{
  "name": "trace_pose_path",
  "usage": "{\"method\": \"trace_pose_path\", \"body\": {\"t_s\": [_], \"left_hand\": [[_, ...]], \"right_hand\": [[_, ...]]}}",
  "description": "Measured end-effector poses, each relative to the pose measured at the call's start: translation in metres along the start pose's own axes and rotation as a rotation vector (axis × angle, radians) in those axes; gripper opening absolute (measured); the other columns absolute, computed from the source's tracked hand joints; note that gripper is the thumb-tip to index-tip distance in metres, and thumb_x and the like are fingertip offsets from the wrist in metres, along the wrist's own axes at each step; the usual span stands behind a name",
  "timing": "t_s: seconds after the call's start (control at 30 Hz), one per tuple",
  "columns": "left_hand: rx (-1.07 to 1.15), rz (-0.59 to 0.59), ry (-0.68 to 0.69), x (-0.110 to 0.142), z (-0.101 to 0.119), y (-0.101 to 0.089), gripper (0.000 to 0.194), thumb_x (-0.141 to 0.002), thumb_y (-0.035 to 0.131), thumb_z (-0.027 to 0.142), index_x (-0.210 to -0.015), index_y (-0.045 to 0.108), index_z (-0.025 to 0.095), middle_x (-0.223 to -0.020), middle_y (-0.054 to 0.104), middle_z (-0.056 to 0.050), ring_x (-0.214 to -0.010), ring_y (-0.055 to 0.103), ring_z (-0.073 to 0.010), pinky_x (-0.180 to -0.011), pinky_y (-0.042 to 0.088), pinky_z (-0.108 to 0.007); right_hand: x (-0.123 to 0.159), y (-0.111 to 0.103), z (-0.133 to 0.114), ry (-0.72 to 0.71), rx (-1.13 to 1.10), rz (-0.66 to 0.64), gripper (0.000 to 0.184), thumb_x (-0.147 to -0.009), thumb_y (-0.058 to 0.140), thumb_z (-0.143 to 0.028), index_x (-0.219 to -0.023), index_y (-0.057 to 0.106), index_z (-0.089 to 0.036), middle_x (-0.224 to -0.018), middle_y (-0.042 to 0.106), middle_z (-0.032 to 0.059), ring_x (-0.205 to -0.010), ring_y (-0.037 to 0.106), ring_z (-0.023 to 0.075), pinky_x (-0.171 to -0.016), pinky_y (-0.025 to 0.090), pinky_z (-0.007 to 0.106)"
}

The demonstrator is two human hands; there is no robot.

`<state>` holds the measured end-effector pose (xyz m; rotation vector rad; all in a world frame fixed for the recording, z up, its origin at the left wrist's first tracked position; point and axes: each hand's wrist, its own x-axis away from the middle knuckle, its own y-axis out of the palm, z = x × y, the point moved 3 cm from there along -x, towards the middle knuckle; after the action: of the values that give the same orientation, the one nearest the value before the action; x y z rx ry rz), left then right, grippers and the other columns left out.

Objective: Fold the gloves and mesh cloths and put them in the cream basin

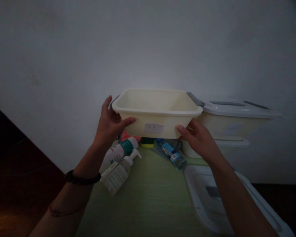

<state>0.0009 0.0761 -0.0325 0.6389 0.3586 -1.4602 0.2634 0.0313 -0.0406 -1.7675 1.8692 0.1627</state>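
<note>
A cream plastic storage bin (138, 123) with grey side latches is held up above the table, its open top tilted toward me. Nothing shows inside the part I can see. My left hand (112, 121) grips its left end, thumb on the front wall. At the lower right corner my right hand (194, 133) holds it, thumb on the front and fingers underneath. Below the bin lie a clear pump bottle (117, 174), a white bottle with a green band (122, 149), a green and yellow sponge (147, 142) and a blue-labelled water bottle (171, 153).
Stacked lidded bins (234, 121) stand at the right against the white wall (148, 42). A loose white lid (202, 194) lies on the green table (148, 197) at the right, partly behind my forearm. Pink cloth-like material (129, 135) shows under the bin.
</note>
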Motion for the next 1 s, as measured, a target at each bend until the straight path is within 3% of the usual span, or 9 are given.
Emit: {"method": "trace_pose_path", "body": {"t_s": [0.13, 0.27, 0.33, 0.47, 0.53, 0.73, 0.87, 1.0], "left_hand": [[0.009, 0.002, -0.018, 0.002, -0.008, 0.0, 0.08, -0.057, 0.08, 0.024, -0.126, 0.039, 0.02, -0.131, 0.051, -0.014, -0.123, 0.047, -0.0332, -0.1, 0.044, -0.048], [0.049, -0.101, -0.046, 0.005, -0.012, 0.007, 0.099, -0.054, 0.083, 0.025, -0.134, 0.025, 0.029, -0.132, 0.051, -0.011, -0.118, 0.053, -0.0321, -0.092, 0.051, -0.047], [0.025, -0.145, -0.043, 0.007, -0.012, 0.009, 0.102, -0.05, 0.085, 0.022, -0.133, 0.026, 0.03, -0.13, 0.053, -0.01, -0.116, 0.054, -0.0313, -0.092, 0.052, -0.047], [-0.041, -0.212, -0.087, 0.011, -0.011, 0.014, 0.072, -0.053, 0.084, 0.025, -0.115, 0.048, 0.02, -0.117, 0.062, -0.012, -0.109, 0.059, -0.0323, -0.093, 0.05, -0.051], [-0.041, -0.235, -0.122, 0.013, -0.011, 0.015, 0.064, -0.057, 0.082, 0.027, -0.112, 0.05, 0.018, -0.115, 0.063, -0.013, -0.106, 0.061, -0.0326, -0.092, 0.05, -0.051], [-0.176, -0.212, 0.017, 0.014, -0.016, 0.016, 0.094, -0.049, 0.086, 0.027, -0.128, 0.033, 0.02, -0.128, 0.051, -0.016, -0.12, 0.049, -0.034, -0.101, 0.04, -0.055], [-0.225, -0.174, 0.068, 0.014, -0.026, 0.017, 0.093, -0.052, 0.085, 0.028, -0.128, 0.031, 0.02, -0.127, 0.05, -0.015, -0.119, 0.049, -0.0324, -0.101, 0.04, -0.054], [-0.201, -0.09, 0.025, 0.015, -0.031, 0.018, 0.086, -0.053, 0.084, 0.028, -0.124, 0.036, 0.02, -0.123, 0.053, -0.014, -0.114, 0.053, -0.0313, -0.097, 0.044, -0.053]], "right_hand": [[0.001, 0.0, -0.003, 0.006, 0.01, 0.017, 0.042, -0.082, 0.058, -0.044, -0.12, 0.053, -0.026, -0.125, 0.061, 0.0066, -0.096, 0.066, 0.0254, -0.065, 0.062, 0.037], [0.001, 0.002, -0.006, 0.003, -0.021, 0.024, 0.041, -0.084, 0.055, -0.047, -0.119, 0.053, -0.027, -0.125, 0.061, 0.0059, -0.098, 0.065, 0.0265, -0.057, 0.062, 0.034], [0.002, 0.001, -0.008, -0.012, -0.025, 0.036, 0.039, -0.084, 0.054, -0.048, -0.117, 0.055, -0.028, -0.124, 0.062, 0.0051, -0.098, 0.065, 0.0267, -0.056, 0.062, 0.034], [0.003, -0.002, -0.013, -0.026, -0.009, 0.078, 0.037, -0.085, 0.054, -0.048, -0.116, 0.055, -0.028, -0.121, 0.063, 0.0051, -0.095, 0.066, 0.0253, -0.056, 0.063, 0.035], [0.003, -0.002, -0.012, -0.032, -0.008, 0.079, 0.036, -0.085, 0.053, -0.048, -0.116, 0.056, -0.028, -0.119, 0.063, 0.0047, -0.093, 0.067, 0.0243, -0.055, 0.063, 0.034], [0.0, -0.003, 0.003, -0.012, -0.001, 0.076, 0.039, -0.086, 0.05, -0.05, -0.117, 0.058, -0.027, -0.113, 0.066, 0.0056, -0.087, 0.067, 0.0242, -0.052, 0.062, 0.033], [-0.001, -0.001, 0.01, 0.023, 0.032, 0.119, 0.046, -0.085, 0.049, -0.053, -0.122, 0.057, -0.026, -0.11, 0.066, 0.0082, -0.082, 0.068, 0.025, -0.052, 0.062, 0.037], [0.0, 0.002, 0.006, -0.014, -0.001, 0.181, 0.048, -0.082, 0.056, -0.049, -0.126, 0.053, -0.028, -0.127, 0.055, 0.0095, -0.094, 0.066, 0.0276, -0.062, 0.063, 0.039]]}}
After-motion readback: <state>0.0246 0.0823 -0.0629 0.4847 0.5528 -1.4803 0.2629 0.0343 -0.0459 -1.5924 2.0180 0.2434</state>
